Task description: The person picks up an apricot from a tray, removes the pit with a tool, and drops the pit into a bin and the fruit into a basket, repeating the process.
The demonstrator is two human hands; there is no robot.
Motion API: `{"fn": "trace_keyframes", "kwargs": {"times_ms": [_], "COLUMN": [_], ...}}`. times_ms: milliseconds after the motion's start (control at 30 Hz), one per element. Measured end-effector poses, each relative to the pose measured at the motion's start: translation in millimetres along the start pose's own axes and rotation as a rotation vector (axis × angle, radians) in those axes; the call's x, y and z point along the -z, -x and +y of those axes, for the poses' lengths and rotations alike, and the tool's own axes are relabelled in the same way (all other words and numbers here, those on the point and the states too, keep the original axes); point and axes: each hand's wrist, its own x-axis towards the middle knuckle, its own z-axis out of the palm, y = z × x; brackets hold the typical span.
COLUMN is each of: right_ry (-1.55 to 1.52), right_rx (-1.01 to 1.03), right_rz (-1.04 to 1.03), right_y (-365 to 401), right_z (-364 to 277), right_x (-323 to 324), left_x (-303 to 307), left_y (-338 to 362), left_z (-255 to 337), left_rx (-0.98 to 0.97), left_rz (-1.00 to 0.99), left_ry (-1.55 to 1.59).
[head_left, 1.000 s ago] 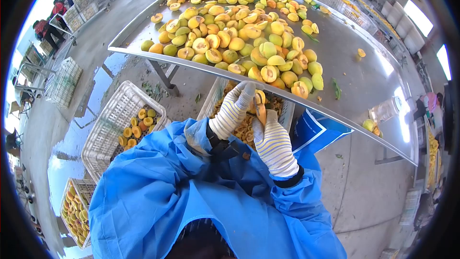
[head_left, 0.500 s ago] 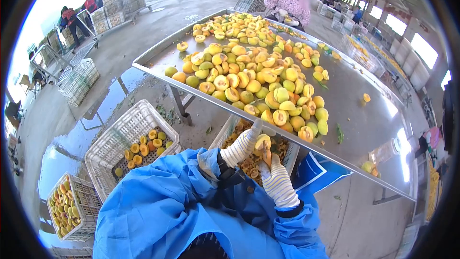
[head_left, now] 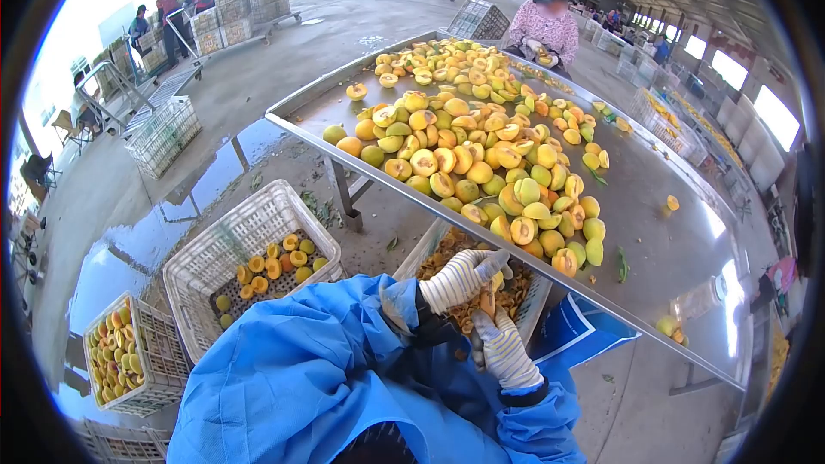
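Note:
My left hand [head_left: 460, 282], in a striped glove with grey fingertips, is closed round a peach half [head_left: 498, 280], mostly hidden by the fingers. Just below it, my right hand [head_left: 509, 356], gloved alike, grips a short tan tool [head_left: 487, 302] that meets the fruit; its working end cannot be seen. Both hands are over a crate [head_left: 534, 302] of brown-orange peach scraps and pits, beside the near edge of the metal table [head_left: 657, 262]. On that table lies a large heap of yellow peach halves [head_left: 464, 159].
At left, a white crate [head_left: 193, 262] holds some peach halves, and a smaller crate [head_left: 163, 357] is fuller. A blue bag or sheet [head_left: 571, 326] hangs under the table. A clear jar [head_left: 700, 299] lies on the table. Across it, another person [head_left: 546, 26] handles fruit.
My hands have come lower and closer together, and the left fingers now cover more of the peach half. The head view has shifted, so the table appears slightly lower and further right.

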Motion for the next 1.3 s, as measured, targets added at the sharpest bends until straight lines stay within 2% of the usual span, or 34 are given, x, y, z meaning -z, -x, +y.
{"fn": "trace_keyframes", "kwargs": {"times_ms": [67,133,233,300,433,467,567,633,733,833,867,900,967,1000,1033,1100,1200,1267,1300], "right_ry": [-0.015,0.03,-0.169,-0.322,-0.467,-0.505,-0.575,-0.471,0.019,1.33,1.315,1.33,1.356,1.366,1.387,1.425,1.534,1.53,1.499], "right_rx": [-0.006,-0.025,-0.169,-0.145,-0.051,-0.055,-0.007,0.025,0.096,0.482,0.256,0.274,0.31,0.212,0.269,0.381,0.368,0.381,0.411], "right_rz": [-0.026,-0.042,-0.179,-0.257,-0.317,-0.308,-0.35,-0.239,0.036,0.434,0.373,0.383,0.397,0.372,0.363,0.347,0.325,0.351,0.387], "right_y": [0.4,-0.2,9.6,11.8,3.0,2.6,4.0,7.3,3.4,-8.9,-4.9,-1.1,5.6,8.9,7.6,8.4,2.0,0.0,0.4], "right_z": [-1.0,-5.2,-17.8,-17.3,-12.7,-11.0,-13.3,-19.4,-17.9,3.4,-1.8,-4.2,-4.6,-11.4,-9.5,-2.0,1.3,3.3,5.5], "right_x": [-1.0,4.5,9.8,6.5,3.8,6.7,9.1,14.6,30.9,47.1,45.0,41.2,34.3,29.7,31.3,39.0,39.4,41.3,40.8], "left_x": [-9.2,-5.5,-0.6,-0.3,-5.4,-7.3,-6.2,-10.0,28.3,54.3,62.3,73.0,108.6,134.9,157.9,188.1,204.3,185.1,174.1], "left_y": [4.7,3.5,6.2,7.4,2.2,1.1,5.1,9.2,-2.5,13.6,25.9,39.6,63.0,74.0,83.3,102.6,82.6,42.9,18.3], "left_z": [-6.5,-2.8,6.5,19.1,17.9,14.5,21.3,32.7,3.3,11.2,23.1,34.9,47.9,46.2,51.7,59.1,56.9,62.2,65.4], "left_rx": [-0.174,-0.095,-0.002,0.04,-0.001,0.062,0.102,0.088,-0.114,-0.244,-0.282,-0.342,-0.093,0.057,0.198,0.268,-0.052,-0.221,-0.214], "left_rz": [0.103,0.039,-0.089,-0.185,-0.106,-0.077,-0.094,0.051,0.118,0.239,0.294,0.338,0.472,0.537,0.545,0.531,0.576,0.637,0.618], "left_ry": [-0.01,0.014,0.072,0.119,0.22,0.379,0.543,0.54,0.008,-0.703,-0.969,-1.165,-1.453,-1.561,-1.562,-1.722,-1.818,-1.755,-1.715]}}
